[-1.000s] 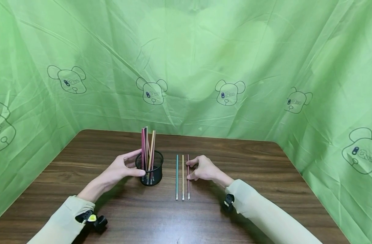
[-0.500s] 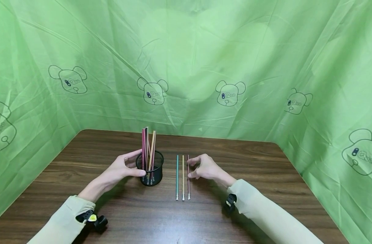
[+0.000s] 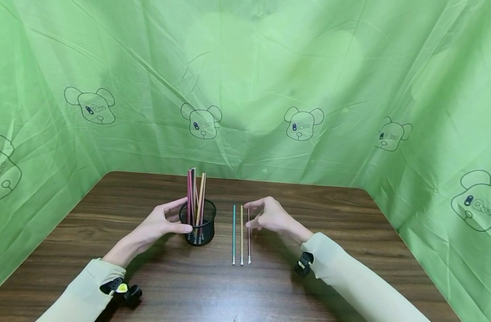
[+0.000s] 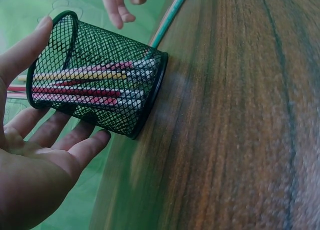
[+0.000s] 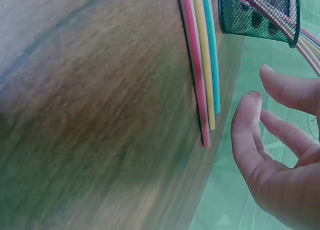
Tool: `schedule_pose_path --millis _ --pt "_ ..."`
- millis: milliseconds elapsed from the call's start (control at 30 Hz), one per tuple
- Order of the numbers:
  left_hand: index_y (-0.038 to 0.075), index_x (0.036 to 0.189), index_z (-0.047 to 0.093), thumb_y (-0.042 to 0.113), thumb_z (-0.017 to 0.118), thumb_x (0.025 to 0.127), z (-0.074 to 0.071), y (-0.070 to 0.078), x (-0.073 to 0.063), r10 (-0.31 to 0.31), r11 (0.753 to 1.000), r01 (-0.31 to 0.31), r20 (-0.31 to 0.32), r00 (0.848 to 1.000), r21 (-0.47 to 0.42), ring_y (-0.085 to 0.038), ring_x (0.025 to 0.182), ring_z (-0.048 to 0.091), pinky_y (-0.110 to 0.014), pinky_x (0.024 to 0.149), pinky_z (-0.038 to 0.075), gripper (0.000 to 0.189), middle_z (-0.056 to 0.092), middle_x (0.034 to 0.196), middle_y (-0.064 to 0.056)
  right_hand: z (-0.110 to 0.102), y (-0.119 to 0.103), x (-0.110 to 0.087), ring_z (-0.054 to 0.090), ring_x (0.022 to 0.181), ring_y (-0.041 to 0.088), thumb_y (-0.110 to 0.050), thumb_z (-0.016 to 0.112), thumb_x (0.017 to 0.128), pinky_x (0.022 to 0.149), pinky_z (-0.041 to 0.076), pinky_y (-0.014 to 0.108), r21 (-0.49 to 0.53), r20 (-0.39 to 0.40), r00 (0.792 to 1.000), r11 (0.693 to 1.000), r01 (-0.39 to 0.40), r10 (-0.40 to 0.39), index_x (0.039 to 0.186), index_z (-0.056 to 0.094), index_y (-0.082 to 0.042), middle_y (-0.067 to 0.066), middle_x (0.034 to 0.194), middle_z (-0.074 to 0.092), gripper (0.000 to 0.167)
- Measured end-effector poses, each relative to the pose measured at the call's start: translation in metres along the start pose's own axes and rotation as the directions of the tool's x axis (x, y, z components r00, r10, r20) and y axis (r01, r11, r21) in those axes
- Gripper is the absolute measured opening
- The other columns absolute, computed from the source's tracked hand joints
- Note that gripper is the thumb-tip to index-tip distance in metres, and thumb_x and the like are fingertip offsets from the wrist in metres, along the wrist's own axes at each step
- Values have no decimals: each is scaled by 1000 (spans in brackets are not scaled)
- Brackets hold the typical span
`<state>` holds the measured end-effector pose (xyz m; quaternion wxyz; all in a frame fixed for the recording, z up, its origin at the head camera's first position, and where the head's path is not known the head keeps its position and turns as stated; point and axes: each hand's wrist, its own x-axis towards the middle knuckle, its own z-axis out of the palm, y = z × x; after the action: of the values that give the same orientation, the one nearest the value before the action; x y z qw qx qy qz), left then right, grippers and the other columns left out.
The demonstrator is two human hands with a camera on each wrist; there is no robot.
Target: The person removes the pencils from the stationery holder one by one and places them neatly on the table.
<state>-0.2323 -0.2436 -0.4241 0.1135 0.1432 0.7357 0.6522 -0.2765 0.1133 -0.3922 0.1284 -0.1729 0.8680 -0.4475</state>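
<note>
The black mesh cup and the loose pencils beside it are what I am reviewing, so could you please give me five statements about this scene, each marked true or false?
1. The person's left hand holds the round black mesh cup. True.
2. The cup lies on its side. False: it is upright.
3. A slim turquoise pencil, a slim yellow pencil and a slim pinkish-red pencil lie side by side on the brown wood-grain table. True.
4. The pinkish-red pencil lies between the other two. False: the yellow pencil does.
5. The person's right hand holds nothing. True.
</note>
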Motion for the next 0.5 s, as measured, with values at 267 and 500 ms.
schedule_pose_path --millis 267,500 --pt "8 166 33 13 85 89 0 0 0 0 1000 0 2 1000 1 -43 143 45 -48 114 37 93 39 164 -22 0 -9 2 67 61 19 1 87 81 68 60 47 64 -12 1000 998 29 -28 130 75 -8 22 125 68 52" --pt "8 166 33 12 85 89 0 0 0 1 1000 -1 1 1000 -4 -42 143 45 -33 109 43 92 39 164 -21 0 -20 3 71 69 30 0 86 82 73 60 51 73 -10 998 995 64 -63 130 75 -8 14 114 71 50"
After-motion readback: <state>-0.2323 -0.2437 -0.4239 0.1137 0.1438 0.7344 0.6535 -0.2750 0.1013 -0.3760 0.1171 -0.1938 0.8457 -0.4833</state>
